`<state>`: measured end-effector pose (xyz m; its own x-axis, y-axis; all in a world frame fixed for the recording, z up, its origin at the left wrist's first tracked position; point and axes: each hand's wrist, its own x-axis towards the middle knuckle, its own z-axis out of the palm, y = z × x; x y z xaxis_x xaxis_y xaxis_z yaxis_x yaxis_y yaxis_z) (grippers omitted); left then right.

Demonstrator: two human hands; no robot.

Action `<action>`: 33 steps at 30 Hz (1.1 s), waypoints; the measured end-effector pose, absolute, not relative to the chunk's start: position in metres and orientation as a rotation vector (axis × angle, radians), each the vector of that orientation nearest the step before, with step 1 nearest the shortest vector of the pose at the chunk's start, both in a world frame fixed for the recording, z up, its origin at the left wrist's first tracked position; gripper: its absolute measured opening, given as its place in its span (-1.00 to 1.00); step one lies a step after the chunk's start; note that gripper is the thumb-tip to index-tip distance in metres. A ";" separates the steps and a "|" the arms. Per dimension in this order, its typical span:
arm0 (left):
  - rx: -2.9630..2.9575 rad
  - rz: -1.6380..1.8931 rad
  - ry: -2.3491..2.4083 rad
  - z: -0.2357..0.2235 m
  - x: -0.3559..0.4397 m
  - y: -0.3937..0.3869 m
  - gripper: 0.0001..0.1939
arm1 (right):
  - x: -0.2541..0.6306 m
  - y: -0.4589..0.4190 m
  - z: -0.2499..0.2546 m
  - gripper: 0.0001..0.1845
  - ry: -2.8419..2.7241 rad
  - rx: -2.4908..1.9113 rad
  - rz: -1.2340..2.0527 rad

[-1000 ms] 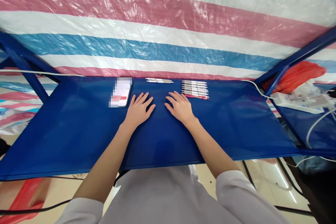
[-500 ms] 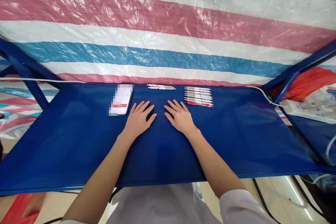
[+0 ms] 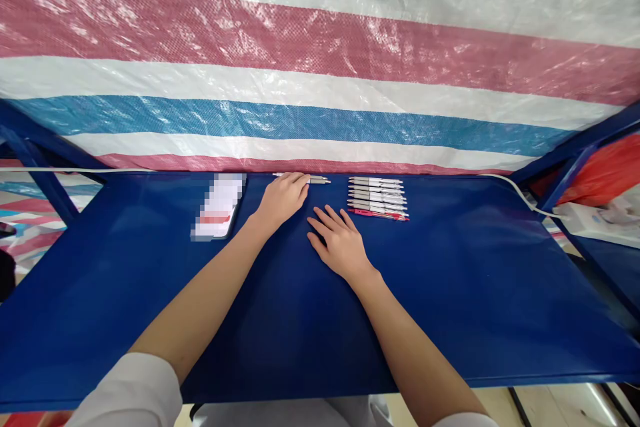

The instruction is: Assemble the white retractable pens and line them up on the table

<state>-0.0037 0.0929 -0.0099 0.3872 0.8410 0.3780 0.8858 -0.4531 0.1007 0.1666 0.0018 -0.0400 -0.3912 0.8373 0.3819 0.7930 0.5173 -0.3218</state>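
At the back edge of the blue table, my left hand is closed over a few white and grey pens. Its fingers are bent together on them and hide most of their length; only the pen ends show on either side. Closer to me, my right hand lies flat with its fingers spread, touching just the tabletop. Beyond it to the right is a row of several white and grey pens, side by side. A red pen forms the near end of that row.
Left of my left hand lies a phone, its screen partly pixelated. A striped plastic sheet hangs behind the blue table. Blue metal braces stand at both sides. A white cable leads to a white power strip at the right.
My left hand has moved forward from lying flat on the table to the pens at the back and closed over them. My right hand stays spread on the table. The view has shifted slightly.
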 end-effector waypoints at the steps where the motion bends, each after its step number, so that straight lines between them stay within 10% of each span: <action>1: -2.530 -0.570 -1.535 -0.014 -0.002 0.095 -0.63 | 0.167 0.002 -0.040 -0.62 -2.259 -1.328 0.119; 33: -2.713 -0.376 -1.239 -0.020 -0.006 0.102 -0.66 | 0.168 0.002 -0.036 -0.61 -2.266 -1.369 0.173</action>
<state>-0.0064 0.1016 -0.0202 0.6307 0.7236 0.2804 0.7574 -0.6527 -0.0194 0.1683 0.0017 -0.0363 -0.3816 0.8603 0.3381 0.7992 0.4909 -0.3470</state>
